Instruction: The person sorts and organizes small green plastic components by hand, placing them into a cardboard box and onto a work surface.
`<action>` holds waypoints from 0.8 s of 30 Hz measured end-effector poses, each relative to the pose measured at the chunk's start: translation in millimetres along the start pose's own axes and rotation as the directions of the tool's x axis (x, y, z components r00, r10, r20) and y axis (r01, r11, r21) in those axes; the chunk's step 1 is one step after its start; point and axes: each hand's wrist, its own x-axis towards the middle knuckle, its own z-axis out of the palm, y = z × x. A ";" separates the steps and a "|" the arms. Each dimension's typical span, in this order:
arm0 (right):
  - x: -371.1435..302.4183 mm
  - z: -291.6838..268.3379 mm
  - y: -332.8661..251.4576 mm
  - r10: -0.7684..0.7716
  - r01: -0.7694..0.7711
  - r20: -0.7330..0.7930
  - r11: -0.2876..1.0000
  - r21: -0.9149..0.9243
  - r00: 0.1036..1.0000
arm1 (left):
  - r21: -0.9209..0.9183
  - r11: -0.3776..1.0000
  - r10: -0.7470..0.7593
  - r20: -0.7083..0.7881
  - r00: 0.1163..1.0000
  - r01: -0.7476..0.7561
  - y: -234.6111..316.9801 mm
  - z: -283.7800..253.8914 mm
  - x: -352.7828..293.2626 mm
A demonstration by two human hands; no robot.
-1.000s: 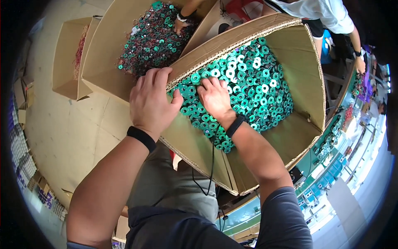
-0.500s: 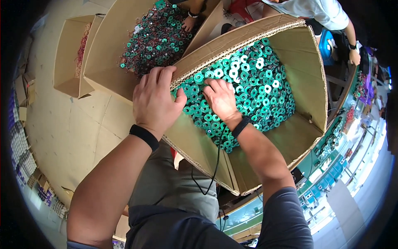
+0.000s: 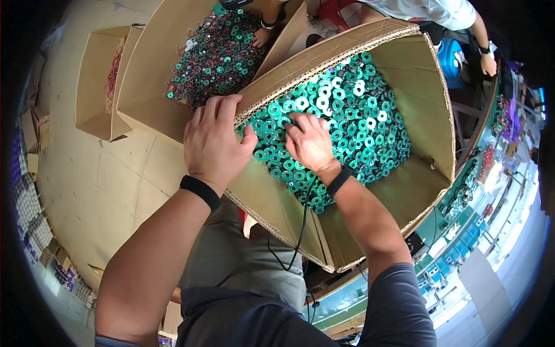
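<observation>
A cardboard box (image 3: 399,211) in front of me holds a heap of small green ring-shaped pieces (image 3: 352,121) with dark undersides. My left hand (image 3: 217,136) grips the box's left corner, with its fingers over the rim and its thumb toward the inside. Down among the rings rests my right hand (image 3: 311,141), its fingers curled together. The fingertips are hidden, so whatever they pinch does not show. A thin black cable (image 3: 303,225) hangs over the box's near wall close to my right wrist.
Behind on the left, another cardboard box (image 3: 147,63) contains mixed green rings and reddish bits, with a co-worker's hand (image 3: 263,37) in it. Farther left stands a smaller box (image 3: 92,87). At the upper right, another hand (image 3: 488,65) rests at the edge of a curved workbench (image 3: 483,124).
My right hand has shifted slightly right and toward me among the rings. My left hand stays on the rim. The person's hand at the upper right has moved a little left.
</observation>
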 end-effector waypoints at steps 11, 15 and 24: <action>-71.0 -98.0 2.7 0.532 -0.461 -0.269 0.841 0.284 0.803 | -0.018 1.000 -0.008 -0.010 1.000 0.008 -2.9 -2.5 -1.9; -124.1 -176.6 -34.9 0.707 -0.619 -0.214 0.699 0.359 0.674 | -0.013 1.000 -0.007 0.009 1.000 0.007 1.7 -0.7 -0.7; -235.3 -312.0 -166.4 0.733 -0.647 -0.431 0.674 0.356 0.526 | 0.018 1.000 -0.016 0.063 0.998 0.015 17.7 -11.0 6.9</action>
